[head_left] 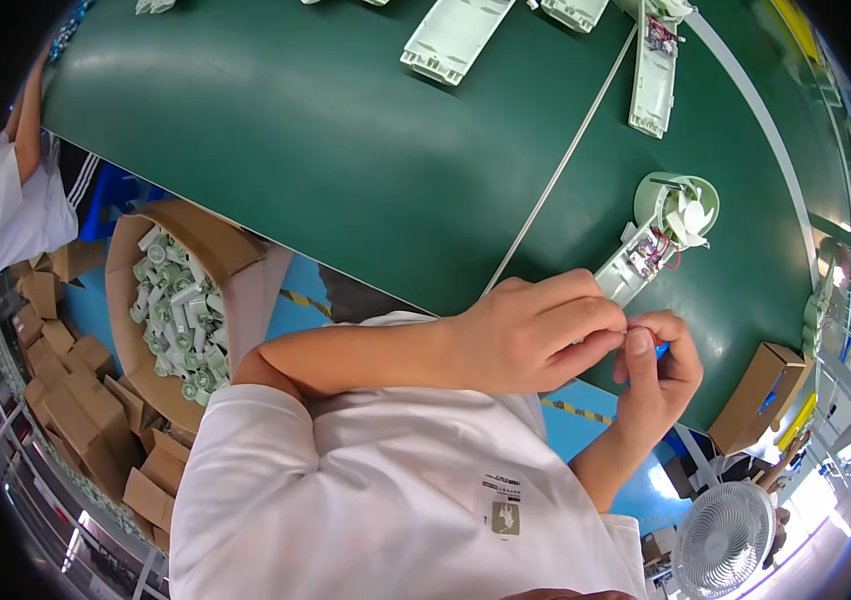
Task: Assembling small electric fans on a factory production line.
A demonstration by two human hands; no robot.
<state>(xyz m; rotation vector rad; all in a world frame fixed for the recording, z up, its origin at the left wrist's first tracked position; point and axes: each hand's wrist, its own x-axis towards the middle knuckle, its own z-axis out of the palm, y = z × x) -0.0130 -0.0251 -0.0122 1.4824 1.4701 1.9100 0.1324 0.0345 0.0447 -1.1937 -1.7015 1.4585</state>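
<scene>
My left hand (550, 335) reaches across from the left, its thumb and fingers pinched together at the fingertips of my right hand. Whatever that pinch holds is hidden or too small to make out. In the curled fingers of my right hand (657, 375) is a small blue piece (661, 349), mostly covered, with a bit of red beside it. Just beyond both hands, an opened pale green handheld fan (621, 278) lies on the table. White blades (690, 216) sit in its round head, and a circuit board (642, 256) with red wires shows in its handle.
The green table (345, 150) carries more pale green fan housings (455, 40) along its far side. A cardboard box (235, 240) of pale green parts stands left, below the table edge. At right are another carton (760, 395) and a large fan (723, 540). A co-worker (25, 200) is at far left.
</scene>
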